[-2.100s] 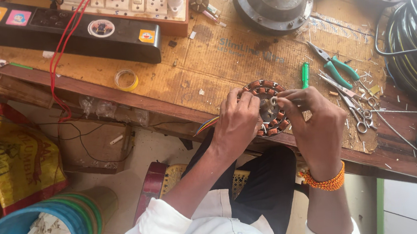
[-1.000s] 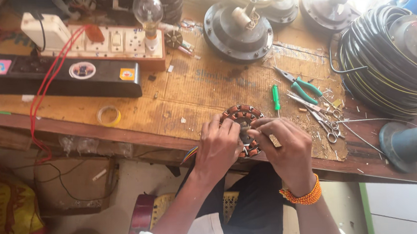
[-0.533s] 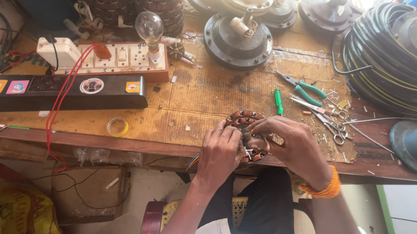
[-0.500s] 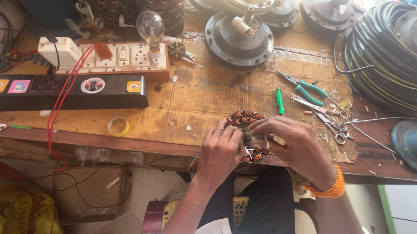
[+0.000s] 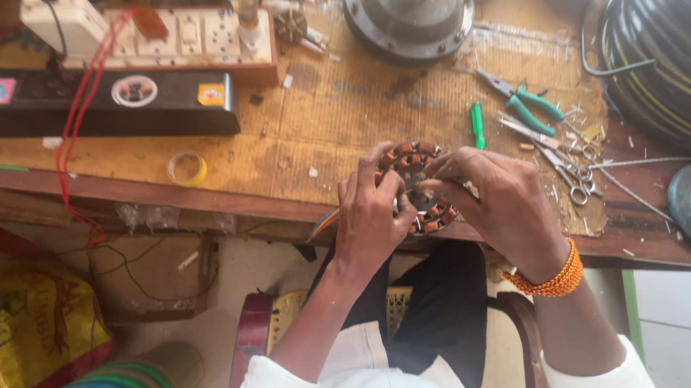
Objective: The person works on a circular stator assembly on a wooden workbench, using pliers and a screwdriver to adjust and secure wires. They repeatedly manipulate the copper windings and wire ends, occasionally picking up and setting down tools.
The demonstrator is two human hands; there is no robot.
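Two bare hands close around a round fan stator ringed with copper-red wire coils (image 5: pixel 416 187), which sits at the near edge of the worn wooden workbench (image 5: pixel 333 130). The left hand (image 5: pixel 371 216) grips the stator's left side, fingers curled over the rim. The right hand (image 5: pixel 496 200), wearing an orange beaded bracelet (image 5: pixel 552 278) at the wrist, holds the right side with fingertips pinched toward the middle of the coils. A few coloured wire leads (image 5: pixel 323 222) stick out just left of the left hand, under the bench edge.

Just beyond the stator lies a small green screwdriver (image 5: pixel 478 125). Farther right are green-handled pliers (image 5: pixel 522 100) and steel scissors (image 5: pixel 563 172). A roll of yellow tape (image 5: pixel 186 168) rests to the left, near a long black power strip (image 5: pixel 96 106). At the far edge stands a dark round metal fan motor housing (image 5: pixel 407 11), and a thick coil of black cable (image 5: pixel 668 50) fills the far right.
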